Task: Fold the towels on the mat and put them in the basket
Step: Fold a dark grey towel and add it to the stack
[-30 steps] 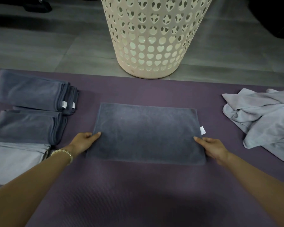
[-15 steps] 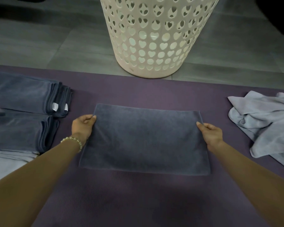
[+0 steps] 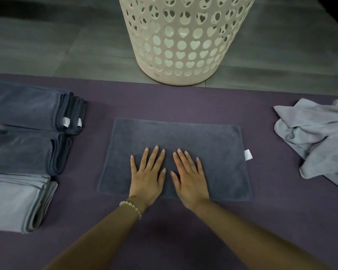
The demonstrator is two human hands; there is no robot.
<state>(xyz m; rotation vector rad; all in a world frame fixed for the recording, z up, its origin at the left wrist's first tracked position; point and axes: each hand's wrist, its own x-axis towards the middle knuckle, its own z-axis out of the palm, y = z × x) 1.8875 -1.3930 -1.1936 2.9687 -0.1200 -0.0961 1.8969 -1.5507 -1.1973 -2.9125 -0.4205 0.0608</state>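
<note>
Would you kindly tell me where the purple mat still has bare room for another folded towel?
Bare purple mat lies between the flat dark grey towel and the cream perforated basket, and between that towel and the crumpled pale grey towel. The left side is crowded with folded towel stacks.

Floor [image 3: 47,45]: grey tiles, large format, matte, faint streaky grain, thin seams. It fills the far part of the view. Dark strip [image 3: 27,8] along the floor's far left edge, can't tell if it's shadow or an object. Black shape [image 3: 337,10] at the floor's far right corner, cut off by the frame, unidentifiable. Bead bracelet [image 3: 132,206]: pale round beads, single strand, on a wrist, well nearer than the floor's near edge, not touching it.
</note>
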